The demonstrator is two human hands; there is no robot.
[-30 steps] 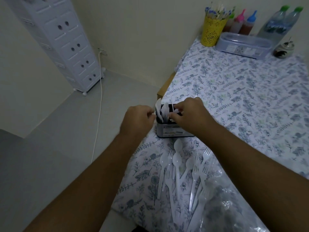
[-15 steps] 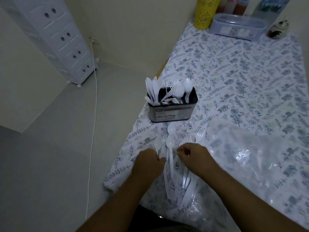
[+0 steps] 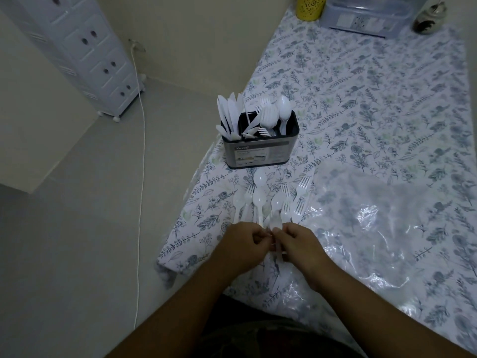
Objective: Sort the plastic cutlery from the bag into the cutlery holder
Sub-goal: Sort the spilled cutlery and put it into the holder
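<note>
A dark metal cutlery holder [image 3: 260,151] stands near the table's left edge, with white plastic knives at its left, forks in the middle and spoons at its right. In front of it several loose white spoons and forks [image 3: 260,200] lie on the floral tablecloth. My left hand [image 3: 241,248] and my right hand [image 3: 296,244] meet over the handles of this pile. Between their fingertips they pinch a white plastic spoon [image 3: 274,220], its bowl pointing away from me. The clear plastic bag [image 3: 374,228] lies crumpled to the right.
At the far end of the table stand a yellow perforated cup [image 3: 309,7], a clear lidded box [image 3: 371,16] and a small dark jar [image 3: 427,21]. A white drawer tower [image 3: 85,47] stands on the floor at left, and a white cable [image 3: 142,164] runs down beside it.
Both hands left the holder, came back to the loose pile near the table's front edge, and closed together on one spoon. The view tilted down.
</note>
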